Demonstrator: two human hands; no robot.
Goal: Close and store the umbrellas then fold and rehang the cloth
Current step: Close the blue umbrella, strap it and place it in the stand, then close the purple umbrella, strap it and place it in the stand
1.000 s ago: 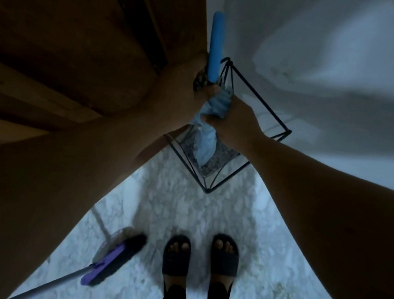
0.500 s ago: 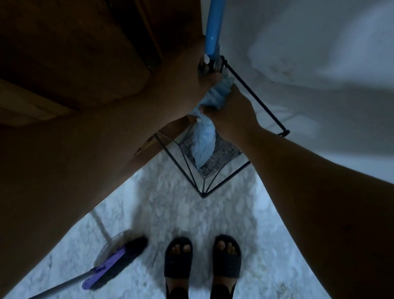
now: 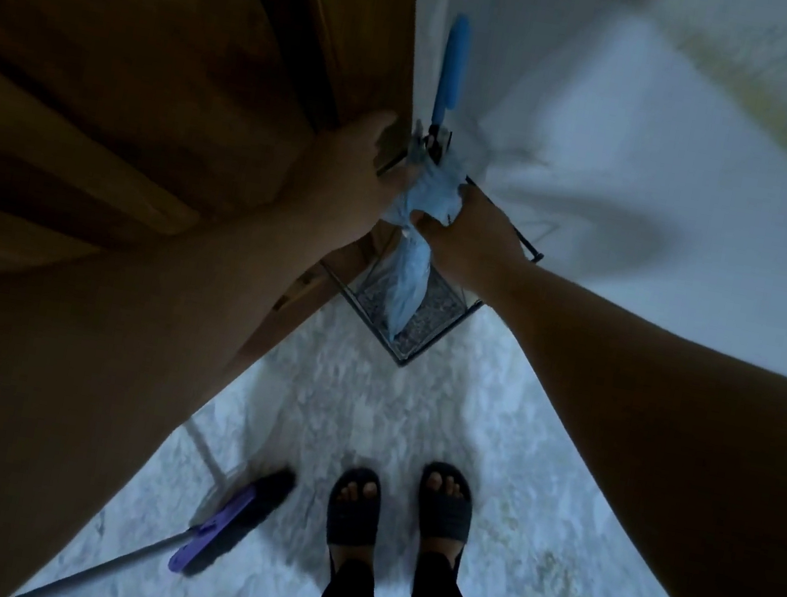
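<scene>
Hands meet at one blue umbrella that stands with its tip down inside a black wire stand. The right hand squeezes the bunched blue cloth near the top, with the thumb tucked under it. The left hand rests against the other side of the cloth; its fingers are hidden, so I cannot tell if it grips. The blue handle sticks up above both hands.

A brown wooden door stands close on the left, right next to the stand. A white wall is behind it. The stand sits in the corner between them.

The floor is pale and speckled. One purple broom lies on it, near the left foot. Two feet in dark sandals stand well back from the stand.
</scene>
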